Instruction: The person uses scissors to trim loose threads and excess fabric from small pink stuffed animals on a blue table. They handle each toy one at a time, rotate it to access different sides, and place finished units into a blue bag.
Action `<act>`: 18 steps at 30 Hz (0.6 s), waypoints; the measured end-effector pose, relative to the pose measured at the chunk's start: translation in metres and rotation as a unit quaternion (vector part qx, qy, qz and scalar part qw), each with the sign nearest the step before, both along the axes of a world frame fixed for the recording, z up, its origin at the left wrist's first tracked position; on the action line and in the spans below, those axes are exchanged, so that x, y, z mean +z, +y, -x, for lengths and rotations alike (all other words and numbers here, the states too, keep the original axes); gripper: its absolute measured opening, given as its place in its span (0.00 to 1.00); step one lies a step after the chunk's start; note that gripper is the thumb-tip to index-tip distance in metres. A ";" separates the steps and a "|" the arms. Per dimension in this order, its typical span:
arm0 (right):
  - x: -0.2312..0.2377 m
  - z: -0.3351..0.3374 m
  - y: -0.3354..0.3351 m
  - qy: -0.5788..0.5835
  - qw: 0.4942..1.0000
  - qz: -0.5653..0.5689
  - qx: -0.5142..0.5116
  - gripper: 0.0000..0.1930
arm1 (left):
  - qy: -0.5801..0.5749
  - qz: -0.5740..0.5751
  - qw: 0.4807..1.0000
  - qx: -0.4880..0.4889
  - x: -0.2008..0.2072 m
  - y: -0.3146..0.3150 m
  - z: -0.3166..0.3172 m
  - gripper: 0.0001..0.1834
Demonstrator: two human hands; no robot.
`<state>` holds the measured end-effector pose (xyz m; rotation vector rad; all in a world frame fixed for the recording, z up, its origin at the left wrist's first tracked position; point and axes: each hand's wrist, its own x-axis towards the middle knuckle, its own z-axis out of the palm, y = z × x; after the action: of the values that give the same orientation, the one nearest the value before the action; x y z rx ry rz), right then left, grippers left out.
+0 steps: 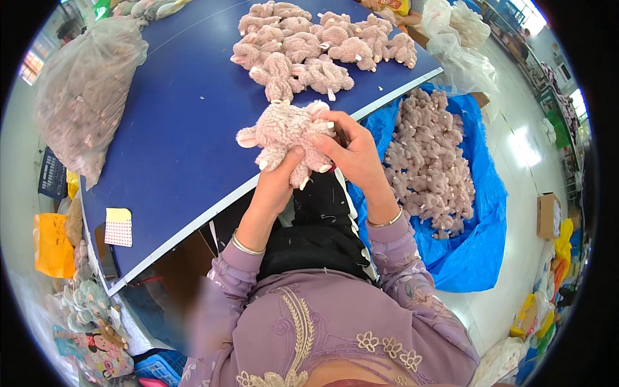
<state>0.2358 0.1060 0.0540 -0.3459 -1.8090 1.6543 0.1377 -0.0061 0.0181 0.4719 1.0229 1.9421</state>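
Between my two hands, just over the near edge of the blue table (174, 129), is a pinkish-grey plush toy (284, 129) with curly fur, pink-lined ears and pale paw tips. My left hand (280, 182) grips its lower side, thumb pressed on the fur. On the toy's right side my right hand (353, 151) pinches it between thumb and fingers; the fingertips behind are partly hidden. Beyond, a pile of similar plush toys (302, 46) lies on the table, several with small white tags.
A blue plastic-lined container (487, 213) full of similar toys (429, 164) stands right of the table. At left a large clear bag (90, 97) stuffed with toys rests on the table. A sticker sheet (118, 229) lies by the near left corner. A cardboard box (549, 216) is far right.
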 end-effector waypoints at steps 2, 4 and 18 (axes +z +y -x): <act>-0.003 -0.003 0.004 -0.048 0.999 0.003 -0.013 0.13 | 0.011 0.002 1.000 -0.011 -0.003 0.001 0.001 0.17; -0.003 -0.003 0.005 -0.040 0.998 -0.005 -0.048 0.11 | 0.007 0.008 0.999 -0.042 -0.005 -0.002 0.004 0.15; -0.021 -0.026 0.008 0.003 0.978 0.205 -0.024 0.07 | 0.677 0.182 0.635 0.326 -0.017 0.100 0.129 0.26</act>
<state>0.2620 0.1139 0.0330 -0.5567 -1.4308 1.9870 0.0092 0.0943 0.0007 1.6027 2.7876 1.5954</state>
